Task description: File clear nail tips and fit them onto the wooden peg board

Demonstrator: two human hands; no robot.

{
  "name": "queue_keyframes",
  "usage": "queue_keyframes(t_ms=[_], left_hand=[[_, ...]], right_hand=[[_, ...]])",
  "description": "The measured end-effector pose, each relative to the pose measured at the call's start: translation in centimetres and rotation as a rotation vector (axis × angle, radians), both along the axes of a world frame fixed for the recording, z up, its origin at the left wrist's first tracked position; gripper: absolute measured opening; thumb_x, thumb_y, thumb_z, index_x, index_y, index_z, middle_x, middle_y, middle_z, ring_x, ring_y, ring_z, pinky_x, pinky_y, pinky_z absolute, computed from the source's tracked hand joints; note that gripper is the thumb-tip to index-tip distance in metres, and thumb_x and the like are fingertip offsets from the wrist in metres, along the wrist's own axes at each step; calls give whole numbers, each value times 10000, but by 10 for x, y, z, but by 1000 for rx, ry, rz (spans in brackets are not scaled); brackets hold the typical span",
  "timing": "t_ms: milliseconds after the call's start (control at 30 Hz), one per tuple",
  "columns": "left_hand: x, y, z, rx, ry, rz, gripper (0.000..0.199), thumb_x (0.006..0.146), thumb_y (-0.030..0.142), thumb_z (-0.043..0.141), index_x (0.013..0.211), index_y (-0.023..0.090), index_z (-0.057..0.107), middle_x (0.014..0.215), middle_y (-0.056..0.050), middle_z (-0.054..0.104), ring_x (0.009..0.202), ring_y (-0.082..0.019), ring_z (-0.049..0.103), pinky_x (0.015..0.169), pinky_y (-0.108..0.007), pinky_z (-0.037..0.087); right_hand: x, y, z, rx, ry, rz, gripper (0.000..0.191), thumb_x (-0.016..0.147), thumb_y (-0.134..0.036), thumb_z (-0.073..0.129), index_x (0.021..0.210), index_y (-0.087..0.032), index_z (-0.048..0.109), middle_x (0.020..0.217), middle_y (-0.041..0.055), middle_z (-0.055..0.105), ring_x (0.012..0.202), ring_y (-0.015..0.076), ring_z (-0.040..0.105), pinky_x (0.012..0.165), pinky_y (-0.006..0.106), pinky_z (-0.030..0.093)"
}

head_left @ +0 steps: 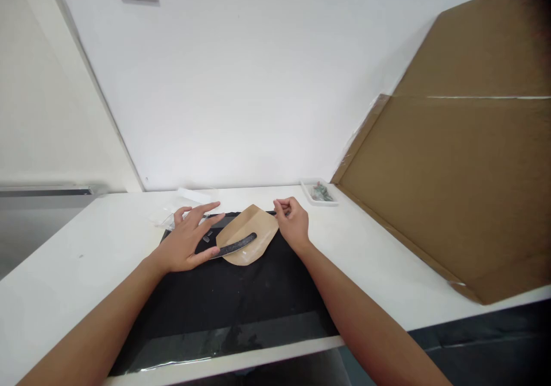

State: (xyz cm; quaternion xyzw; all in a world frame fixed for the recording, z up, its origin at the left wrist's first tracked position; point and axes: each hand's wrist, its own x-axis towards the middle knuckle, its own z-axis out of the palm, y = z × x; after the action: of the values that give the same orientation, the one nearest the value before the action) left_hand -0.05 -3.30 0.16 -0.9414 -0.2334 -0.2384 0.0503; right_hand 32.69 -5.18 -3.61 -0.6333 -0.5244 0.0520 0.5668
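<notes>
My left hand [189,240] is spread over the left part of a black mat [232,300], its thumb at the near end of a dark curved strip [236,245]. That strip lies across a tan, many-sided paper piece [258,231] on the mat. At the paper's right edge, my right hand [291,218] has its fingertips pinched together; whatever they hold, if anything, is too small to make out. Small grey pieces [207,236] lie on the mat beside my left fingers.
A white tray [333,202] with small greenish items stands on the white table [370,260] near the wall. Clear plastic [167,208] lies behind my left hand. A large open cardboard box [451,174] leans at the right.
</notes>
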Motion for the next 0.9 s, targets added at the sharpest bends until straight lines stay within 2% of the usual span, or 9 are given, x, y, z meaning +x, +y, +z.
queue_keyframes(t_ms=[100,233,400,900], left_hand=[[-1,2,-3,29,-42,89,655,1028,405,513,1631,269,297,1691,-204,322,1486,-378,412,1148,-567,213],[-2,6,-10,55,-98,179,719,1051,376,464,1678,227,143,1691,-229,293,1537,-369,337,1171,-566,200],[-2,11,-17,60,-174,237,803,1064,380,454,1693,201,-11,1679,-249,281,1574,-380,252,1194,-581,191],[0,10,-21,61,-264,216,822,1067,341,491,1680,237,-47,1674,-231,287,1572,-358,251,1222,-618,183]], right_hand=[[0,-1,0,-27,21,15,345,980,-575,579,966,-238,652,852,36,792,619,200,724,681,334,551],[1,-2,0,-64,23,30,318,996,-568,559,990,-254,616,733,-16,765,486,176,669,625,316,517],[1,-2,0,-91,12,32,312,1001,-570,538,1003,-264,602,653,-31,738,523,194,694,603,297,489],[-1,-4,1,-118,-32,36,318,1006,-571,516,999,-265,600,590,-48,710,533,200,687,652,309,479]])
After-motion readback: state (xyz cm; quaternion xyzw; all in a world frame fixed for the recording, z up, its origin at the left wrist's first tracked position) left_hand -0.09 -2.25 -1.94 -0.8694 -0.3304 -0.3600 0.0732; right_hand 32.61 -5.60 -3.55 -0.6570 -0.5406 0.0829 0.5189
